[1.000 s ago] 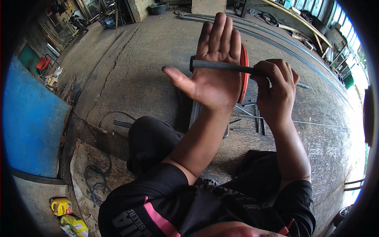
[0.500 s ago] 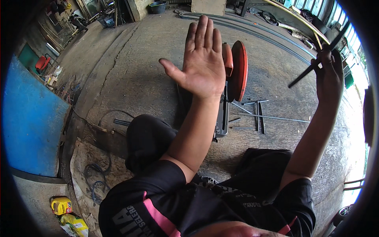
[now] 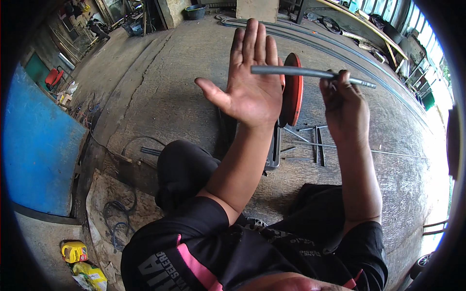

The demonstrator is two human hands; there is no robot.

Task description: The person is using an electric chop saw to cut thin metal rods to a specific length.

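My left hand [image 3: 255, 92] is raised with its palm showing, fingers stretched up and thumb out to the left; it holds nothing. In my right hand [image 3: 345, 104] a grey metal rod [image 3: 301, 72] is pinched near its right part, lying almost level. The rod's left end passes in front of my left palm; whether it touches the palm I cannot tell. Behind my left hand stands a machine with a red-orange disc-shaped guard [image 3: 294, 92], its body mostly hidden by my left arm. Several cut metal pieces [image 3: 320, 145] lie on the floor right of the machine.
Long thin rods [image 3: 335, 44] run across the floor at the back. A blue panel [image 3: 39, 150] stands at the left. Dark cable [image 3: 116, 218] lies coiled at lower left, near a yellow container [image 3: 74, 252]. A dark tub [image 3: 195, 11] sits at the back.
My right hand has come left and slightly down with the rod, which has swung from a steep slant to nearly level, across my left palm. My left hand stays raised in almost the same place.
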